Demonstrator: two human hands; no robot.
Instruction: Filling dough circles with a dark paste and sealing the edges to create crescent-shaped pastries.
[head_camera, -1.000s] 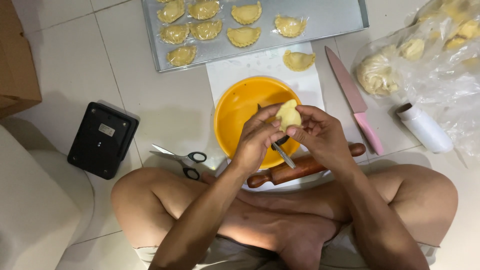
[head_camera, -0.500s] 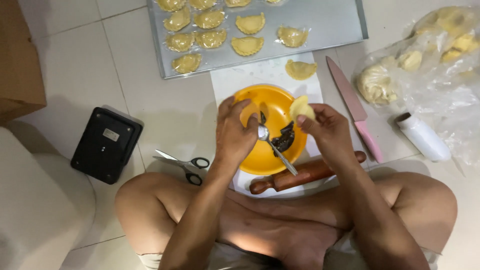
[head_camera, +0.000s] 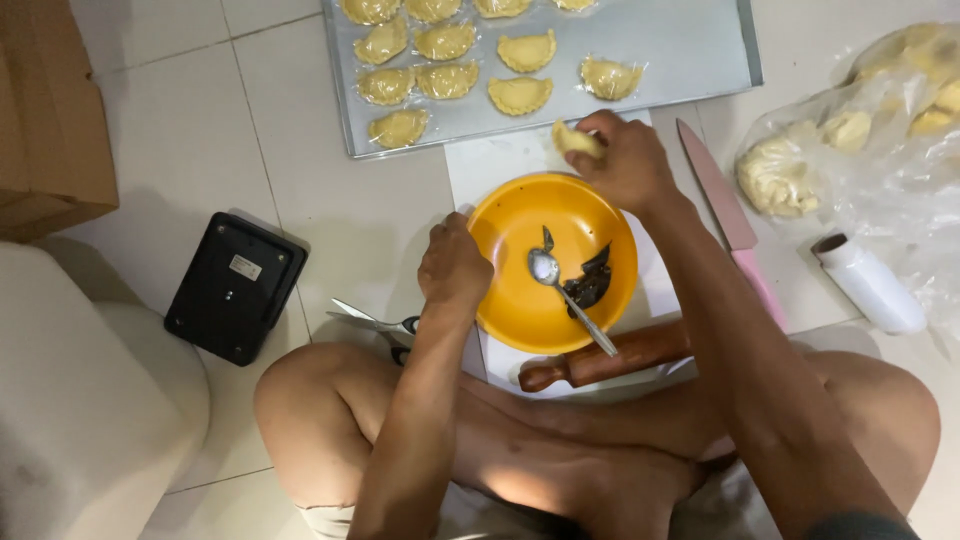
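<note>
Above the orange bowl's (head_camera: 510, 215) far rim, right hand (head_camera: 628, 160), fingers clamped on one folded pastry (head_camera: 575, 138), long axis roughly left-right, pointing left, just short of the metal tray (head_camera: 690, 50). Left hand (head_camera: 453, 265) at the bowl's left rim, fingers curled together on it. Inside the bowl: one spoon (head_camera: 565, 295), handle slanting down-right, plus a dark smear of filling (head_camera: 592, 283). On the tray: ten visible pastries. Beside the bowl: one rolling pin (head_camera: 610, 357), one pink knife (head_camera: 728, 215).
</note>
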